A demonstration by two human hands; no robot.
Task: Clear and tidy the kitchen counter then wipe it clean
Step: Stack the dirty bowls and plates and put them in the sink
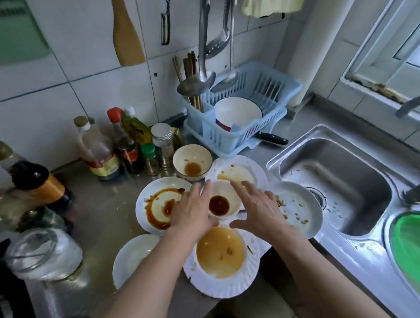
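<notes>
Steel counter (101,222) w/ dirty white plates (157,206) clustered beside steel sink (336,184). Left hand (193,209) & right hand (260,208), fingers spread wide, holding nothing, flank small white sauce bowl (227,198) at cluster centre.

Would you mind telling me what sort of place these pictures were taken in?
Most likely a home kitchen: a steel double sink is set into the counter, a blue dish rack stands beside it, and ladles and a wooden spatula hang on the tiled wall.
</notes>
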